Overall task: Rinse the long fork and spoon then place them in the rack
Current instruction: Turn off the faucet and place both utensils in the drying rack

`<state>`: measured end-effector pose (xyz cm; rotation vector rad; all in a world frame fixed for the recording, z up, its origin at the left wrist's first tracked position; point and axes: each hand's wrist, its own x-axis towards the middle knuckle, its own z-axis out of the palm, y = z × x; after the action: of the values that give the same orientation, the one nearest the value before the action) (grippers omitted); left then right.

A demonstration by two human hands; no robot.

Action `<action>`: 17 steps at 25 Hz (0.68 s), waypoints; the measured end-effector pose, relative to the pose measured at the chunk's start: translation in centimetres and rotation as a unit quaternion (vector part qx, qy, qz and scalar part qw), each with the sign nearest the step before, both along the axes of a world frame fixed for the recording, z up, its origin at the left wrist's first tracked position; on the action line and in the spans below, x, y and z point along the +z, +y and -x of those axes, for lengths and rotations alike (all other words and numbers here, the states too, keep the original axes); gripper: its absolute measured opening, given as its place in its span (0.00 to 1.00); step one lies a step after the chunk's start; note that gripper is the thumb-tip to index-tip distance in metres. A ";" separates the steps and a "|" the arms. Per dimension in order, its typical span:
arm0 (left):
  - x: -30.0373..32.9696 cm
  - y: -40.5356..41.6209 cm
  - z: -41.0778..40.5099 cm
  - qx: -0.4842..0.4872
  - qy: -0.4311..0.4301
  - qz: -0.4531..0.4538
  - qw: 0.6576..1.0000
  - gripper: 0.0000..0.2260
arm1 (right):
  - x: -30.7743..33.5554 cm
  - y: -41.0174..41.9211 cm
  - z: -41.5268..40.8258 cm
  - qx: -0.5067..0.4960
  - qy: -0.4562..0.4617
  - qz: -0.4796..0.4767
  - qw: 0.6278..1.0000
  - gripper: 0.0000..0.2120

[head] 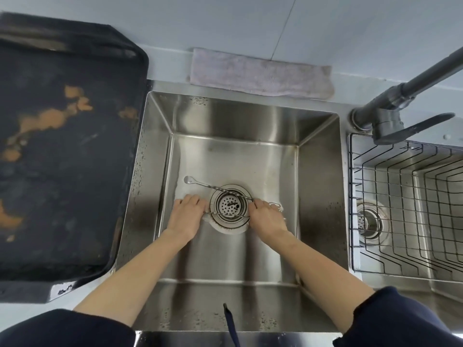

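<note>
Two long thin metal utensils lie on the floor of the left sink basin, both crossing the round drain strainer. The long spoon has its bowl at the far left, and its twisted handle runs right to the fingertips of my right hand, which close on its end. The long fork lies nearer me, with what look like its tines showing just beyond my right hand. My left hand pinches the fork's left end. The wire rack sits in the right basin.
A dark grey faucet rises between the two basins, with its spout swung off to the upper right. A grey cloth lies behind the sink. A large dark stained tray covers the counter on the left.
</note>
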<state>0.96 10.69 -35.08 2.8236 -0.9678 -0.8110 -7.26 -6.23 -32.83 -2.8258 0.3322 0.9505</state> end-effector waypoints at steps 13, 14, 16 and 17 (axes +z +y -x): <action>9.5 0.1 0.9 -0.016 -0.102 0.059 0.993 0.11 | 9.5 -1.9 1.5 0.057 -0.168 0.013 0.984 0.13; 10.4 0.1 1.1 -0.014 -0.115 0.069 0.991 0.10 | 10.4 -2.1 1.9 0.055 -0.182 0.015 0.982 0.13; 12.1 -0.2 1.8 -0.018 -0.144 0.083 0.986 0.10 | 12.0 -2.3 2.9 0.055 -0.212 0.024 0.975 0.13; 12.9 -0.3 2.1 -0.023 -0.160 0.089 0.983 0.10 | 12.6 -2.5 3.4 0.057 -0.227 0.028 0.972 0.12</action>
<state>-1.15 10.38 -22.15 2.8329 -1.0828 -0.2587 -10.62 -8.77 -20.21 -3.0259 0.1419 0.2898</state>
